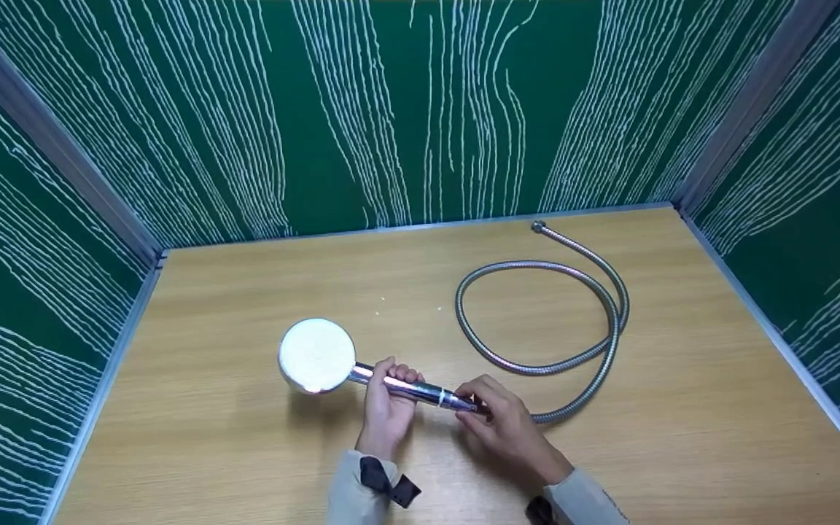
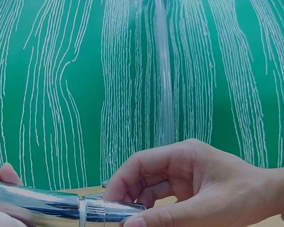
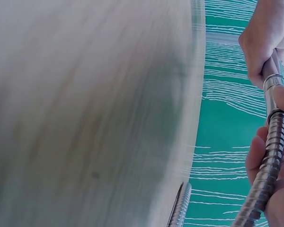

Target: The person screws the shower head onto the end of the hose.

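A chrome shower head (image 1: 316, 356) with a pale round face points up at the left, raised over the table. My left hand (image 1: 389, 410) grips its shiny handle (image 1: 420, 391), thumb across the top. At the handle's lower end my right hand (image 1: 504, 424) pinches the conical metal hose nut (image 2: 116, 211) between thumb and fingers. The ribbed metal shower hose (image 3: 267, 175) runs out of that nut and past the right palm in the right wrist view. In the head view the hose (image 1: 573, 414) emerges from behind the right hand.
The hose lies in a loose loop on the wooden table (image 1: 230, 306), its free end fitting (image 1: 538, 227) near the back edge. Green panels (image 1: 405, 109) with white wavy lines stand at the back and both sides. A few tiny white specks lie mid-table.
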The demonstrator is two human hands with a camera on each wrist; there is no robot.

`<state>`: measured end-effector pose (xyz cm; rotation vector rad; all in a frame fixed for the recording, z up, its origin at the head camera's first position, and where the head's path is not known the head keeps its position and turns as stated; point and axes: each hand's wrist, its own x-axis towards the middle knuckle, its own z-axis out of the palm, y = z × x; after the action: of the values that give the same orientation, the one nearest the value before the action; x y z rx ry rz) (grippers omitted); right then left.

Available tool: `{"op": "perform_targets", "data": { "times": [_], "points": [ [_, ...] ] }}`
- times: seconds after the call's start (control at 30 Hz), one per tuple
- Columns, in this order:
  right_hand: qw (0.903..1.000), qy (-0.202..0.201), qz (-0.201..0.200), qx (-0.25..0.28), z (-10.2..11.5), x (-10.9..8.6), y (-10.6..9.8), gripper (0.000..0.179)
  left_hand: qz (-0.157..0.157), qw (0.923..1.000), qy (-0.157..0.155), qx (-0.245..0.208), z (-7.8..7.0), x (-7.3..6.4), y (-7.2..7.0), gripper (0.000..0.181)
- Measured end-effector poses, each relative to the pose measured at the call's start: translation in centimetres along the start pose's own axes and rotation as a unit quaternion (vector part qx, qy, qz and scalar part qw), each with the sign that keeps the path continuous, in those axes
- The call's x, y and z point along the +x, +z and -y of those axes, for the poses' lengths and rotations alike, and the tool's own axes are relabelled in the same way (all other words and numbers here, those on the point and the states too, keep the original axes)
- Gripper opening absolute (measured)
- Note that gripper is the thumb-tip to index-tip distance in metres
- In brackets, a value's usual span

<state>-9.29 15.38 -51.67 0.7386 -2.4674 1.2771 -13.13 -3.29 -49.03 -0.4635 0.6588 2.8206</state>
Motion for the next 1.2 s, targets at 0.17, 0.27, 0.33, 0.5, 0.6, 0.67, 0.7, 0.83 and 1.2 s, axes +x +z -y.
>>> {"op": "perform_targets", "data": {
  "times": [0.17,0.27,0.33,0.5,0.6,0.67,0.7,0.83,1.2],
  "points": [
    [1.0000,-0.005,-0.001,0.002,-0.06,-0.01,0.00,0.023,-0.004,1.0000,-0.001,-0.003,-0.04,0.00,0.09,0.036],
    [0.9997,-0.024,-0.010,-0.006,-0.26,-0.02,0.07,0.024,-0.004,1.0000,0.000,0.004,-0.06,-0.01,0.13,0.036],
    [0.9993,-0.033,-0.015,-0.011,-0.36,-0.02,0.13,0.025,-0.004,1.0000,0.001,0.008,-0.08,-0.01,0.14,0.035],
    [0.9996,-0.021,-0.011,-0.013,-0.18,0.04,0.11,0.022,-0.010,0.9999,0.004,0.012,-0.12,0.00,0.16,0.034],
    [0.9999,-0.008,-0.006,-0.010,-0.03,0.05,0.04,0.021,-0.013,0.9998,0.003,0.014,-0.13,-0.01,0.20,0.034],
    [1.0000,-0.002,-0.004,-0.008,0.04,0.07,0.01,0.020,-0.016,0.9998,0.003,0.014,-0.14,0.00,0.23,0.034],
    [1.0000,0.000,-0.003,-0.007,0.07,0.08,0.00,0.020,-0.016,0.9998,0.003,0.013,-0.14,-0.01,0.25,0.034],
    [0.9999,0.002,0.000,-0.012,0.07,0.10,0.02,0.021,-0.014,0.9998,0.001,0.013,-0.15,-0.02,0.24,0.035],
    [0.9998,-0.008,0.000,-0.017,-0.04,-0.04,0.13,0.036,-0.014,0.9998,0.001,0.013,-0.16,-0.09,0.20,0.036]
  ]
}}
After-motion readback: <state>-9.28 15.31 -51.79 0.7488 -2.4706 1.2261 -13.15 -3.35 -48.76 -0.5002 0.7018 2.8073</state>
